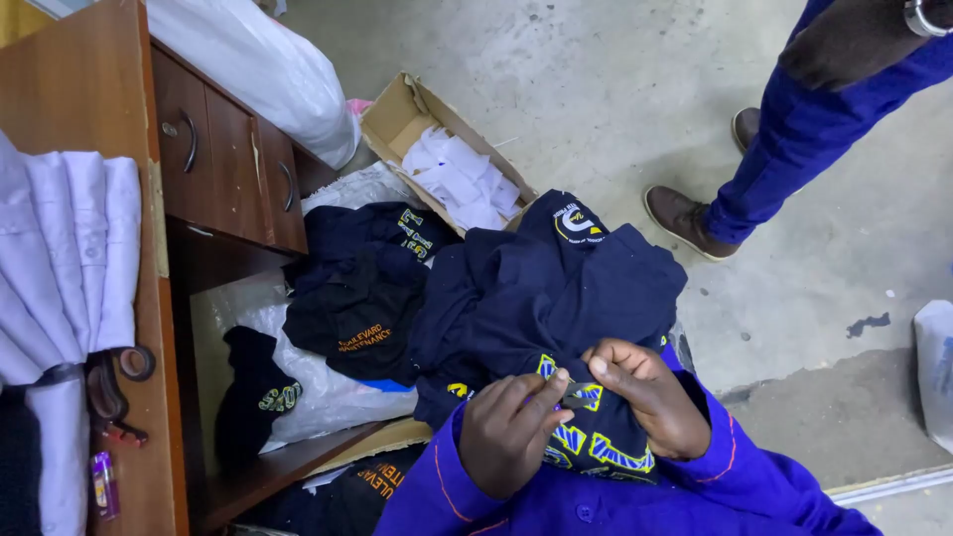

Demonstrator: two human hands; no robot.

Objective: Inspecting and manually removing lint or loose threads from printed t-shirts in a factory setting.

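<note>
Nearest the camera, the left hand (508, 429) and right hand (643, 395) both pinch a small dark piece (579, 394) against the navy garment (556, 298) lying on the lap. Left of that garment lies a pile of dark shirts (362, 288); beyond it, a cardboard box (397, 111) of white cloth; to its right, another person's brown shoe (685, 220).

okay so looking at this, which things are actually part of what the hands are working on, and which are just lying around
In hand:
left hand and right hand, pinching a small dark tool at the yellow lettering
navy garment on the lap

Lying about:
pile of dark shirts
cardboard box of white cloth
wooden desk
folded white shirts
scissors
</note>
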